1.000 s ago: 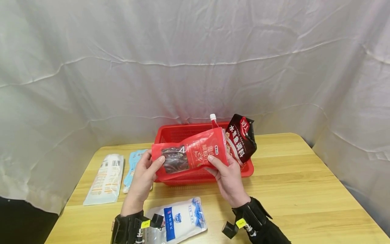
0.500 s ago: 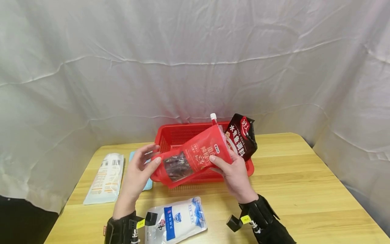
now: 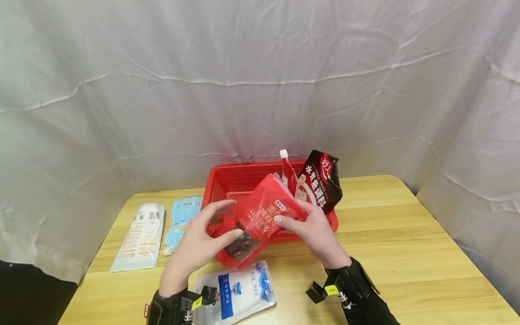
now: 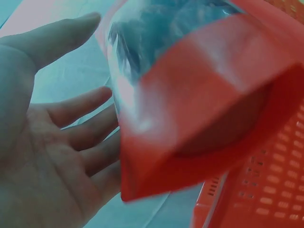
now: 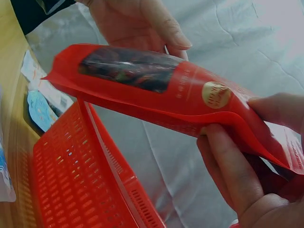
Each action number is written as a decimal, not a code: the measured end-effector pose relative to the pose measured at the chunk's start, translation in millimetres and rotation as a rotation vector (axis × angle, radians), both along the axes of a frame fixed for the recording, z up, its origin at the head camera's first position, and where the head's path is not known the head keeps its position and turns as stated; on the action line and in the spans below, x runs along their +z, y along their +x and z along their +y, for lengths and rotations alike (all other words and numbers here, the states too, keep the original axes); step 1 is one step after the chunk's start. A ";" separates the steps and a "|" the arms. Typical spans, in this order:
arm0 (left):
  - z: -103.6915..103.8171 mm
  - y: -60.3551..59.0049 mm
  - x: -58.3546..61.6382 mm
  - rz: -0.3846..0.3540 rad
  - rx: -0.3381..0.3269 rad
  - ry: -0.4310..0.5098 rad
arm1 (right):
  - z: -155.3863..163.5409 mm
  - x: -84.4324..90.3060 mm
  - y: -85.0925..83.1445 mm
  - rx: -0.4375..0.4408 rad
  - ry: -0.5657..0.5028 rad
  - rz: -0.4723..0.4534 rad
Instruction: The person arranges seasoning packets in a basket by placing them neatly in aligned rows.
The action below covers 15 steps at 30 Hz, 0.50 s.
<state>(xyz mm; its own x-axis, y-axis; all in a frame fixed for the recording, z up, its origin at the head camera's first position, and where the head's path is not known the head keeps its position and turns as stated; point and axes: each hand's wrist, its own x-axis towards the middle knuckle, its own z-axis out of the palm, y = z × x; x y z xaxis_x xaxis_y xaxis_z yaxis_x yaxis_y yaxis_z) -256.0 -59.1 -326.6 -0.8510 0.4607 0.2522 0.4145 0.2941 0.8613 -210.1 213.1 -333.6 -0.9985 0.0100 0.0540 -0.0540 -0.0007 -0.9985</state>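
R hand (image 3: pixel 313 232) pinches red bag (image 3: pixel 260 216) over basket (image 3: pixel 243 181), nr back edge of table (image 3: pixel 406 253); L hand (image 3: pixel 201 239) by bag's bottom, fingers apart, gripping nada.

red pouch (image 3: pixel 263 211): 辣椒, black packet (image 3: pixel 323 184): 水煮鱼调料

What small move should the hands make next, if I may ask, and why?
I'd suggest the right hand swing the lower end of the windowed red plastic pouch inward over the rectangular red plastic basket: that end juts past its near rim, and the left hand isn't gripping it.
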 end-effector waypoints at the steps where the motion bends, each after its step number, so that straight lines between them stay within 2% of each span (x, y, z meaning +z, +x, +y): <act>1: 1.8 0.6 0.0 -0.015 -0.015 -0.014 | -0.2 0.5 0.2 0.009 0.016 0.000; 6: 8.5 2.3 -2.0 -0.045 -0.079 -0.069 | -1.5 2.1 1.0 0.043 0.061 0.013; 15: 11.9 2.1 -5.5 -0.077 -0.125 -0.104 | -2.5 3.9 3.2 0.056 0.121 0.057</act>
<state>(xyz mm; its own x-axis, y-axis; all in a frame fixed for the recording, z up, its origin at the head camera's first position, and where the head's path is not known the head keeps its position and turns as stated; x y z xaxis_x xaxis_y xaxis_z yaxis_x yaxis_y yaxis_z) -253.9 -47.2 -332.1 -0.8007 0.5840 0.1339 0.3872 0.3338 0.8595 -206.9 210.6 -329.7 -0.9925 -0.0560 0.1083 -0.1141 0.1147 -0.9868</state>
